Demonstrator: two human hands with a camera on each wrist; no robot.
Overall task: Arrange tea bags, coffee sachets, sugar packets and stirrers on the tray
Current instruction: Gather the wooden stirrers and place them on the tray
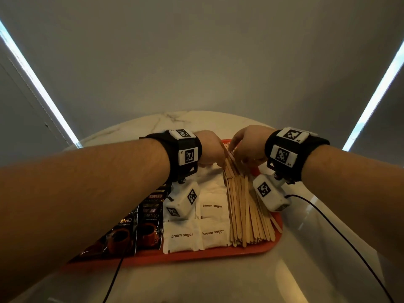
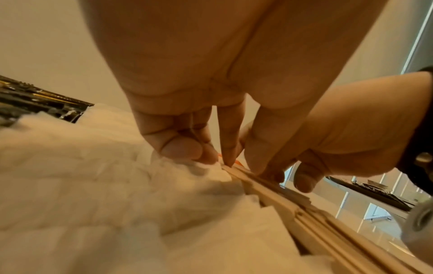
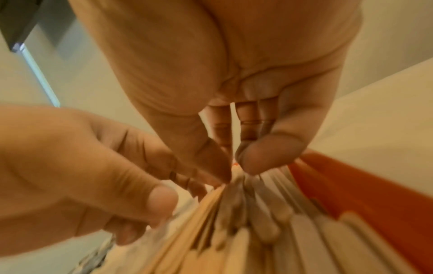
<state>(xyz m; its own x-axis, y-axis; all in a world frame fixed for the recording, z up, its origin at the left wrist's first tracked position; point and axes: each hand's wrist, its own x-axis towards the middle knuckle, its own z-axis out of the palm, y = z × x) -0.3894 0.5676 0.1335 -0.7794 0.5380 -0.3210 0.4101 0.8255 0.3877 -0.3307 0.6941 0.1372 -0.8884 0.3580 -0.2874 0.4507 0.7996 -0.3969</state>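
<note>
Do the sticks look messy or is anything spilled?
Nothing is spilled. The pale wooden stirrers are a bit messy: they fan out on the orange plastic tray, bunched at the far end where both hands touch them.

The room was dim and warm-toned. Two bright strips of light [image 1: 37,84] flared either side of the tray [image 1: 218,252], bowed by lens distortion. Both wrist views were soft; my left hand [image 3: 77,174] blurred, and stirrers [image 3: 257,231] nearest the lens smeared.
</note>
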